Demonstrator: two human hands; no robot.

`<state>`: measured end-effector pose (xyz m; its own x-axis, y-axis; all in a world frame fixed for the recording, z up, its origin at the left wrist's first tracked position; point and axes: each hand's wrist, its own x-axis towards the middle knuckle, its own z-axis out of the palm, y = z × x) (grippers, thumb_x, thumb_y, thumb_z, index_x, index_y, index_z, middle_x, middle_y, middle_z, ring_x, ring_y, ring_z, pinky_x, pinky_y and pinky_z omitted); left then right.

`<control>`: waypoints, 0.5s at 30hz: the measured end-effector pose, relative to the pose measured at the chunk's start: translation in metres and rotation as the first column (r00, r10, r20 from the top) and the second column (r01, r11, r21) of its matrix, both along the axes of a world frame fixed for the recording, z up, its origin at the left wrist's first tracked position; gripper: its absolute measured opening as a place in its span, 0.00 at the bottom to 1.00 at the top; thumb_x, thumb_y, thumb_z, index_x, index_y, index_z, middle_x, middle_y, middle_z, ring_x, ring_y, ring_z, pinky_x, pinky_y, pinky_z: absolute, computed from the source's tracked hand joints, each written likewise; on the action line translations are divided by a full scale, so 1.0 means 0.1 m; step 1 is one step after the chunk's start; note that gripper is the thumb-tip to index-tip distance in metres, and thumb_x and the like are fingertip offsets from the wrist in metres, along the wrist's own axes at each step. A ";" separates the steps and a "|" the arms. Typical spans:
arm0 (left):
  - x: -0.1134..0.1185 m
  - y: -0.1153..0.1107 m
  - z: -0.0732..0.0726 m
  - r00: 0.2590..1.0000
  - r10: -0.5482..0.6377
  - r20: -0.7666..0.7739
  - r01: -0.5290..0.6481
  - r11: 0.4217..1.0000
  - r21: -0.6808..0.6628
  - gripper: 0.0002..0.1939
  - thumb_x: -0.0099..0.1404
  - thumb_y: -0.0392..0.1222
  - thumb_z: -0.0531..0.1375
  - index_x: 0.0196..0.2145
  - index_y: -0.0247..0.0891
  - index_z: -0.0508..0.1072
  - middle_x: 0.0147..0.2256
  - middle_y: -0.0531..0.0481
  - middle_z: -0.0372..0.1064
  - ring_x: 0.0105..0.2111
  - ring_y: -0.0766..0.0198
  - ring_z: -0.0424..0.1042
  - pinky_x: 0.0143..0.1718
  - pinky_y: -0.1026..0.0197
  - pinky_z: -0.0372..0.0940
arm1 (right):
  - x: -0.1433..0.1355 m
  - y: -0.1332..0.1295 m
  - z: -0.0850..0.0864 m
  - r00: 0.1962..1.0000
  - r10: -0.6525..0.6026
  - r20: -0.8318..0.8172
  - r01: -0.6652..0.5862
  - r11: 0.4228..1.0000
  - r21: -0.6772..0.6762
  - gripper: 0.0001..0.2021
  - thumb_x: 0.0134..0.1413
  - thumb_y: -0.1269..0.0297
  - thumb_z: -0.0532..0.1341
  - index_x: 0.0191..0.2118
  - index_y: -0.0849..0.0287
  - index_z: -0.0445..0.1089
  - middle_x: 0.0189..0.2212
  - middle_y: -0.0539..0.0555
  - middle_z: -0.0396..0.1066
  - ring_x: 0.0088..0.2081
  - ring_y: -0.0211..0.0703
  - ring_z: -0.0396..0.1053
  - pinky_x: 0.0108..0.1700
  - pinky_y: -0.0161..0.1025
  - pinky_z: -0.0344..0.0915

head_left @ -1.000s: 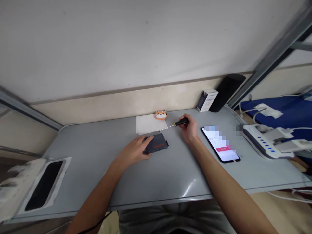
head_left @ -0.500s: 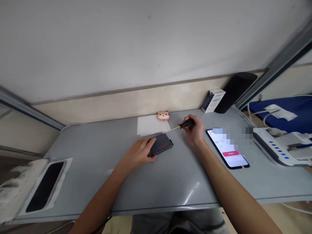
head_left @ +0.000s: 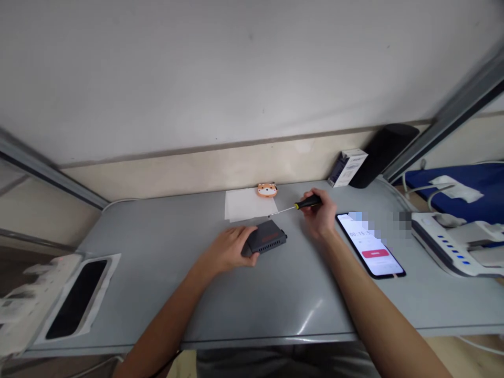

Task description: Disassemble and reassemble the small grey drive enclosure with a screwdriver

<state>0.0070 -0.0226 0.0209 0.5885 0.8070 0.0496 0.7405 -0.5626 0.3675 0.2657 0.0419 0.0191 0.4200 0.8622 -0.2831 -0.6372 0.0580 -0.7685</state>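
Observation:
My left hand grips the left end of a dark grey box with vent slots along its front side, thumb and fingers around it. In my right hand is a screwdriver with a black and yellow handle, its thin shaft pointing left. The tip lies just beyond the box's back edge, with a small gap between them; something tiny and dark shows at the tip. White paper sheets lie behind the box, and an orange animal-faced case sits at their right edge.
On the right are a lit phone and a white power strip. A small carton and a black cylinder stand at the back right. At the left, a dark phone lies beside another white power strip.
The screwdriver tip has come away from the box's back edge. The box is tilted differently in my left hand. The whole view has shifted slightly.

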 end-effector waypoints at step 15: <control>-0.03 0.05 -0.11 0.994 -0.103 0.026 0.101 0.993 0.052 0.41 0.60 0.42 0.70 0.68 0.43 0.60 0.59 0.40 0.72 0.57 0.46 0.74 0.60 0.45 0.70 | 0.07 0.03 -0.04 0.999 -0.016 0.034 0.016 1.000 0.006 0.12 0.42 0.59 0.68 0.23 0.56 0.64 0.20 0.46 0.67 0.19 0.31 0.60 0.16 0.29 0.57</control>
